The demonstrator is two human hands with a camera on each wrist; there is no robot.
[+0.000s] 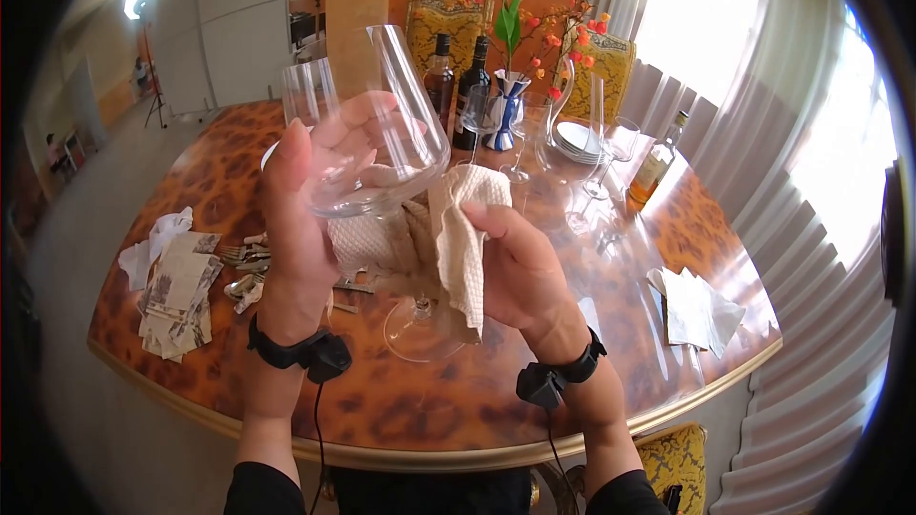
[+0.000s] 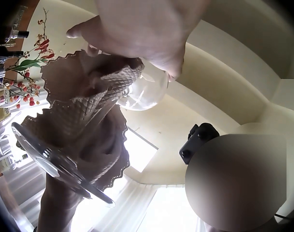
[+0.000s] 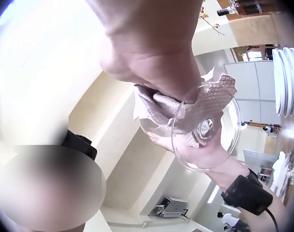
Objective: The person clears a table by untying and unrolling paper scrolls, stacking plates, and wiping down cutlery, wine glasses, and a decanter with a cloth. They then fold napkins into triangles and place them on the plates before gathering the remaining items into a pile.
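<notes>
A large clear wine glass is held up over the table, tilted, its round foot toward the person. My left hand cradles the bowl from the left, fingers curved behind it. Wrapped about the stem and lower bowl is a beige embossed paper towel. My right hand pinches that towel, thumb on the near side and the other fingers mostly hidden. From the left wrist view, the towel's scalloped edges spread around the stem. The right wrist view shows the foot in front of the towel.
Dark bottles, a striped vase of flowers, several stemmed glasses and stacked white plates stand farther back. An amber bottle is at right. Cutlery and patterned napkins lie left; white napkins lie right.
</notes>
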